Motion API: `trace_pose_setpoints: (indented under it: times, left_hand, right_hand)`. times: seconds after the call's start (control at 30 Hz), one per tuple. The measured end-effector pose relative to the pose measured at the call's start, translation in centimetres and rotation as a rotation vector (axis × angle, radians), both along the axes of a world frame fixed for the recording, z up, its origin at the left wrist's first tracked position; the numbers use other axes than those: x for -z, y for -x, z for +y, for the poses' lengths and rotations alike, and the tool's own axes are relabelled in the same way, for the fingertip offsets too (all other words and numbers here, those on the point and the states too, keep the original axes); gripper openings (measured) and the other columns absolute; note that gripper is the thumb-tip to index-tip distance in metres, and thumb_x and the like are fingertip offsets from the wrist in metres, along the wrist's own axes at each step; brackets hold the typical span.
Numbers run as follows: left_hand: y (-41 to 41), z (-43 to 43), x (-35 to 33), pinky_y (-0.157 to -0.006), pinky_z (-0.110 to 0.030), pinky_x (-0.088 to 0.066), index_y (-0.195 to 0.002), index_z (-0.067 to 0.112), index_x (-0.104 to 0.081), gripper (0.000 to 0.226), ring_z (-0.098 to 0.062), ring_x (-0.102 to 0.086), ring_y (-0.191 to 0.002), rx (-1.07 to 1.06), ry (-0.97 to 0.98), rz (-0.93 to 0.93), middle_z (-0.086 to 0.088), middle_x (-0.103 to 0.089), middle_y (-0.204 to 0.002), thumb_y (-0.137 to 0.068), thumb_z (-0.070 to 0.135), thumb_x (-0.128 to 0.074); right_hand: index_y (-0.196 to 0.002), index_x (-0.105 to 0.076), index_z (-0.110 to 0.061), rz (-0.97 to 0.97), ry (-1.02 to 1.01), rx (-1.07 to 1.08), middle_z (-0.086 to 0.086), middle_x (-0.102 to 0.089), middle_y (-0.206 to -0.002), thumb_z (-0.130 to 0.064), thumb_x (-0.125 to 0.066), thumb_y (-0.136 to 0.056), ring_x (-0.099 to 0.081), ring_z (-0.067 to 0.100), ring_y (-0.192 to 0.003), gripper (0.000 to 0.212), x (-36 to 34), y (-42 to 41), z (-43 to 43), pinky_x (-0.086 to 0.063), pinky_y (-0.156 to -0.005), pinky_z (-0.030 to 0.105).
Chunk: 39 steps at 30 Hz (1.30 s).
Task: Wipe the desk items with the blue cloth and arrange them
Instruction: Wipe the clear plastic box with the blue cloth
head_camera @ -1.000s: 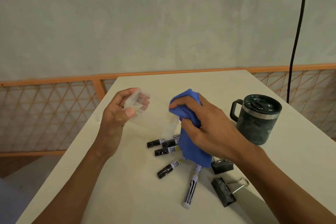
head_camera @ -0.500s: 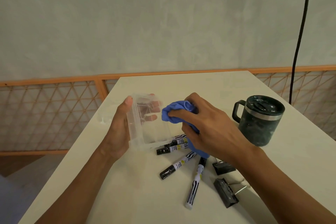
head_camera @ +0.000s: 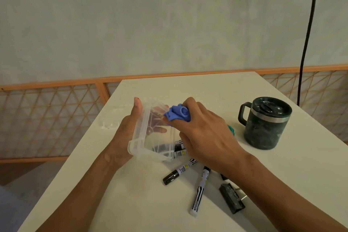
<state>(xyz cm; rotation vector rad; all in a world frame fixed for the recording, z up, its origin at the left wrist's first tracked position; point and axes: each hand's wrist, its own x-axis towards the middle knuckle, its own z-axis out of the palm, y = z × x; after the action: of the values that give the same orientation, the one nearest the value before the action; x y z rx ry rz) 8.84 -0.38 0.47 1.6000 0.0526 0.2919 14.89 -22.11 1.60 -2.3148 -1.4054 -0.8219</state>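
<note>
Wiping the clear box, cradled above the desk in the left hand with fingers curled beneath it. Pinched in the right hand at the far rim: the bunched blue cloth. Brace firmly; sweep inner walls and corners lightly to avoid flexing thin plastic.
</note>
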Motion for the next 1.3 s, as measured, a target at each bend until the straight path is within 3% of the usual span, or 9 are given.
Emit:
trace_pose_setpoints:
  times: [0.23, 0.37, 0.47, 0.63, 0.77, 0.87, 1.13, 1.2, 1.3]
  left_hand:
    - [0.8, -0.1, -0.1, -0.113, -0.07, -0.045, -0.127, 0.027, -0.079, 0.085, -0.042, -0.072, -0.118, -0.036, -0.093, -0.012, -0.014, -0.077, -0.127, -0.092, 0.091, -0.036]
    - [1.0, -1.0, -0.7, -0.114, -0.058, -0.05, -0.111, 0.037, -0.085, 0.079, -0.03, -0.078, -0.109, -0.075, -0.091, 0.025, -0.007, -0.082, -0.117, -0.087, 0.093, -0.036]
    - [1.2, -1.2, -0.9, -0.107, -0.039, -0.054, -0.11, 0.049, -0.083, 0.084, -0.017, -0.076, -0.116, -0.051, -0.089, 0.034, 0.004, -0.081, -0.121, -0.063, 0.108, -0.046]
    - [1.4, -1.6, -1.0, -0.099, -0.029, -0.056, -0.104, 0.053, -0.083, 0.066, -0.012, -0.076, -0.112, -0.085, -0.14, -0.029, 0.009, -0.081, -0.116, -0.075, 0.1, -0.046]
    - [1.5, -1.0, -0.8, -0.091, -0.021, -0.058, -0.108, 0.044, -0.083, 0.078, -0.015, -0.076, -0.109, -0.198, -0.175, -0.124, 0.008, -0.081, -0.114, -0.072, 0.103, -0.047]
    - [1.5, 0.2, -0.7, -0.094, -0.034, -0.062, -0.128, 0.013, -0.073, 0.087, -0.032, -0.074, -0.118, -0.175, -0.144, -0.212, -0.007, -0.077, -0.13, -0.089, 0.088, -0.052]
    - [1.5, 1.1, -0.9, -0.106, -0.046, -0.058, -0.14, -0.013, -0.049, 0.108, -0.039, -0.069, -0.129, -0.105, 0.031, -0.24, -0.017, -0.065, -0.148, -0.078, 0.068, -0.086]
    - [1.6, 2.1, -0.7, -0.112, -0.048, -0.054, -0.132, -0.004, -0.049, 0.094, -0.04, -0.065, -0.134, -0.038, 0.066, -0.233, -0.019, -0.061, -0.151, -0.074, 0.052, -0.096]
    - [1.8, 3.2, -0.7, -0.119, -0.049, -0.047, -0.124, 0.006, -0.045, 0.061, -0.042, -0.056, -0.143, 0.095, -0.001, -0.239, -0.021, -0.057, -0.155, -0.077, 0.014, -0.084]
  right_hand:
    - [-0.125, -0.069, -0.017, 0.036, 0.027, 0.033, 0.007, -0.046, -0.107, -0.017, -0.065, -0.091, -0.048, 0.024, -0.08, 0.035, 0.2, 1.0, 1.2, -0.03, -0.056, 0.032]
    - [-0.121, -0.071, -0.022, 0.163, 0.038, -0.047, 0.001, -0.039, -0.106, -0.032, -0.036, -0.098, -0.046, 0.02, -0.082, 0.044, -0.1, 1.1, 0.7, -0.035, -0.055, 0.032]
    - [-0.125, -0.07, -0.029, 0.199, 0.05, -0.091, -0.002, -0.036, -0.107, -0.034, -0.038, -0.097, -0.042, 0.016, -0.083, 0.043, 0.1, 1.4, 0.0, -0.042, -0.057, 0.035]
    - [-0.125, -0.07, -0.026, 0.166, 0.005, -0.006, 0.003, -0.046, -0.109, -0.026, -0.056, -0.093, -0.051, 0.021, -0.082, 0.035, 0.1, 1.0, 0.4, -0.05, -0.055, 0.038]
    - [-0.122, -0.071, -0.03, 0.22, 0.029, -0.064, -0.003, -0.037, -0.107, -0.031, -0.043, -0.094, -0.045, 0.016, -0.082, 0.039, 0.0, 1.7, 0.6, -0.039, -0.057, 0.032]
    - [-0.119, -0.07, -0.04, 0.311, 0.072, -0.158, -0.007, -0.034, -0.108, -0.029, -0.048, -0.095, -0.042, 0.011, -0.086, 0.034, -0.1, 2.4, 0.1, -0.043, -0.062, 0.033]
    - [-0.118, -0.07, -0.047, 0.347, 0.011, -0.158, -0.01, -0.034, -0.11, -0.046, -0.066, -0.096, -0.051, 0.011, -0.079, 0.022, -0.2, 0.1, -1.4, -0.047, -0.069, 0.027]
    - [-0.115, -0.074, -0.042, 0.27, -0.044, -0.135, -0.005, -0.042, -0.112, -0.038, -0.072, -0.095, -0.048, 0.013, -0.076, 0.021, 0.1, -1.0, -1.7, -0.049, -0.066, 0.033]
    - [-0.112, -0.078, -0.037, 0.199, -0.117, -0.067, -0.001, -0.051, -0.108, -0.019, -0.088, -0.086, -0.055, 0.018, -0.079, 0.033, 0.2, -2.3, -2.1, -0.056, -0.063, 0.039]
